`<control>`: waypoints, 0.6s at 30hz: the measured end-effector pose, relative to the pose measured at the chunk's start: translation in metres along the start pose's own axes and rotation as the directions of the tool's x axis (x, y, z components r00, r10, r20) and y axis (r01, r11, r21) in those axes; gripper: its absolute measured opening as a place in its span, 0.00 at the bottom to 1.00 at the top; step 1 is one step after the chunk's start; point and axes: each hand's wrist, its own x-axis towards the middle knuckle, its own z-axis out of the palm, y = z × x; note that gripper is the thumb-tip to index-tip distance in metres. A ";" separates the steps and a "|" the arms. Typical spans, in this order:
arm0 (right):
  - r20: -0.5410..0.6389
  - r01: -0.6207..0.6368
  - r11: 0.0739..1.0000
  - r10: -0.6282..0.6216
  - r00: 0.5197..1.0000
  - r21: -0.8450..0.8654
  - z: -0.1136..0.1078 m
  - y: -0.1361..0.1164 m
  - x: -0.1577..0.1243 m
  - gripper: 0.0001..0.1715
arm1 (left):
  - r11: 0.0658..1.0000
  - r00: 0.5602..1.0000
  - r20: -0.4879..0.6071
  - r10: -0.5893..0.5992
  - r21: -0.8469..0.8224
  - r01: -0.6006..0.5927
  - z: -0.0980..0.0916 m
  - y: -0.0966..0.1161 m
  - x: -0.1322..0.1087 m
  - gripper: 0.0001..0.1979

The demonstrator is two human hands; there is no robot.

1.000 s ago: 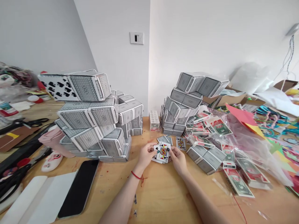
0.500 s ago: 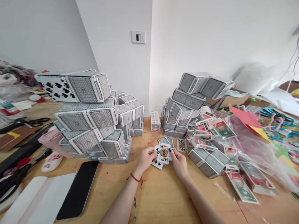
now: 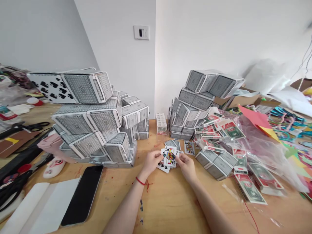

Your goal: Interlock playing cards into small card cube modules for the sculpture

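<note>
Together, the left hand (image 3: 152, 161) and right hand (image 3: 187, 165) pinch a jack playing card (image 3: 170, 156) between them, face up, just above the wooden table (image 3: 168, 201). More loose cards (image 3: 163, 167) lie directly beneath the hands.

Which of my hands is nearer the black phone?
Left. The left hand is right of the phone; the right hand lies farther right, past the cards both hold.
</note>
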 end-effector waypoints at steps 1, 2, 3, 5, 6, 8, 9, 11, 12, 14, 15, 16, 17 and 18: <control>0.007 -0.004 1.000 0.004 1.000 0.009 0.000 0.000 0.000 0.27 | 1.000 1.000 0.004 0.000 0.007 0.000 0.000 0.000 0.000 0.08; 0.012 -0.008 1.000 0.008 1.000 0.018 0.000 0.000 0.000 0.26 | 1.000 1.000 0.008 0.000 0.008 -0.001 0.000 0.000 0.000 0.08; 0.015 -0.011 1.000 0.011 1.000 0.026 -0.001 0.000 0.000 0.25 | 1.000 1.000 0.014 0.000 0.003 0.000 0.000 0.000 0.000 0.08; 0.015 -0.019 0.999 0.018 1.000 0.033 0.000 0.000 0.001 0.24 | 1.000 1.000 0.028 -0.001 -0.015 0.002 -0.001 0.002 -0.001 0.08; 0.013 -0.023 0.999 0.022 1.000 0.032 0.000 -0.001 0.001 0.24 | 1.000 0.999 0.037 -0.003 -0.021 0.004 -0.001 0.003 -0.002 0.08; 0.007 -0.030 0.999 0.030 1.000 0.023 0.000 -0.002 0.001 0.24 | 1.000 0.999 0.049 -0.009 -0.025 0.010 -0.001 0.004 -0.003 0.09; 0.005 -0.033 0.999 0.033 0.999 0.018 0.000 -0.003 0.001 0.24 | 1.000 0.999 0.049 -0.012 -0.024 0.013 -0.002 0.005 -0.003 0.08; 0.007 -0.037 0.999 0.037 0.999 0.018 0.000 -0.004 0.000 0.24 | 1.000 0.999 0.039 -0.019 -0.012 0.020 -0.002 0.005 -0.003 0.08; 0.013 -0.038 0.999 0.038 0.999 0.024 0.000 -0.004 0.000 0.23 | 1.000 0.999 0.032 -0.022 -0.006 0.022 -0.002 0.004 -0.003 0.07; 0.023 -0.041 0.999 0.040 0.999 0.035 0.000 -0.004 0.000 0.24 | 1.000 0.999 0.021 -0.027 0.000 0.027 -0.001 0.004 -0.002 0.07; 0.023 -0.043 0.998 0.042 0.999 0.036 -0.001 -0.003 0.000 0.24 | 1.000 0.999 0.019 -0.028 0.000 0.028 -0.001 0.003 -0.002 0.07; 0.022 -0.045 0.998 0.045 0.999 0.034 -0.001 -0.002 0.000 0.24 | 1.000 0.999 0.020 -0.029 -0.003 0.029 -0.001 0.003 -0.001 0.07; 0.019 -0.047 0.998 0.046 0.999 0.030 -0.002 -0.001 0.000 0.25 | 1.000 0.999 0.023 -0.029 -0.007 0.030 0.000 0.003 -0.001 0.07; 0.017 -0.048 0.998 0.047 0.999 0.027 -0.002 0.000 0.001 0.25 | 0.999 0.999 0.028 -0.030 -0.009 0.030 0.000 0.003 -0.001 0.07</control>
